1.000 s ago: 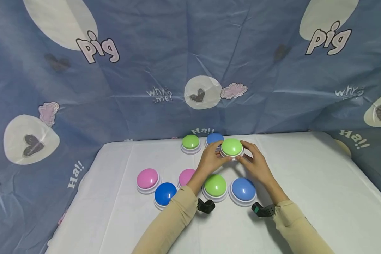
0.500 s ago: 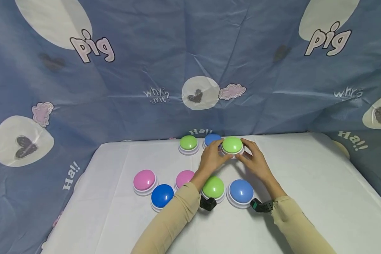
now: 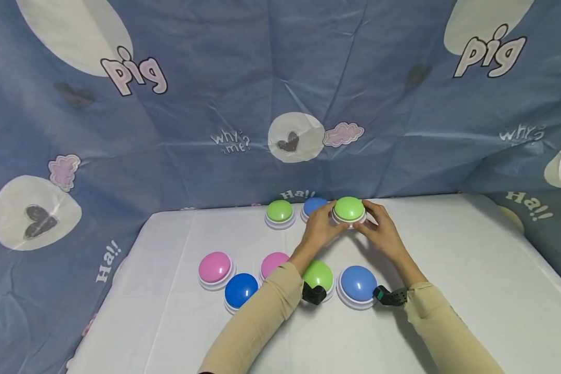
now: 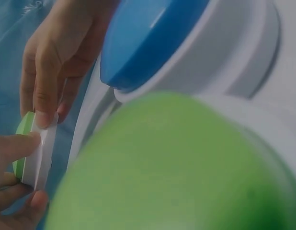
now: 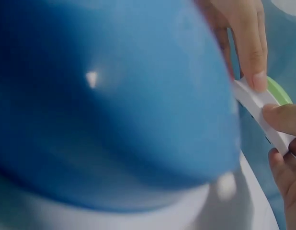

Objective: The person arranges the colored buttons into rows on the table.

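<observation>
A green dome-topped buzzer button [image 3: 348,209] with a white base is held between both hands near the back of the table. On its left side, my left hand [image 3: 319,228] grips the white base with fingers and thumb. My right hand [image 3: 382,232] holds the opposite side the same way. Both wrist views show fingers and thumbs pinching the white rim of this button [image 4: 40,158], [image 5: 263,112] edge-on. Just left of the left hand, a blue button [image 3: 315,204] stands partly hidden behind the fingers.
Another green button [image 3: 279,211] stands at the back. Nearer are pink buttons [image 3: 214,267], [image 3: 274,263], a dark blue one [image 3: 241,291], a green one [image 3: 319,274] and a lighter blue one [image 3: 358,283]. The left forearm partly covers some. Patterned blue cloth [image 3: 243,171] hangs behind the white table [image 3: 177,332].
Both hands have moved slightly right and toward the back with the green button between them. The view has shifted a little; the other buttons stay where they stood.
</observation>
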Demonstrator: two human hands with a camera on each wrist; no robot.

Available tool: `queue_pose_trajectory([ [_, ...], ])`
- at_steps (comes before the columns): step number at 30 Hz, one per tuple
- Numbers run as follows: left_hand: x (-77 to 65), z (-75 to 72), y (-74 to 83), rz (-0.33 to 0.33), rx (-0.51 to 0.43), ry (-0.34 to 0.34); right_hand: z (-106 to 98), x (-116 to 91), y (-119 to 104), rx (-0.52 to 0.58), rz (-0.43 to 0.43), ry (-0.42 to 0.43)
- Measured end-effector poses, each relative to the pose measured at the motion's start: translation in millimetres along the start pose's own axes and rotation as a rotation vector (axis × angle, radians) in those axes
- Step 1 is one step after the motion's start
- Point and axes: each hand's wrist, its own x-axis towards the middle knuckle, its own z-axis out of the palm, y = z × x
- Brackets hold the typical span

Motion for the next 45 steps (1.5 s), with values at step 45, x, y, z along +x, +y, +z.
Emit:
queue_pose_trajectory([
  [45, 3.7, 17.4, 9.7, -0.167, -0.102, -0.318, -9.8, 29.8, 39.8, -0.132, 0.104, -0.131],
])
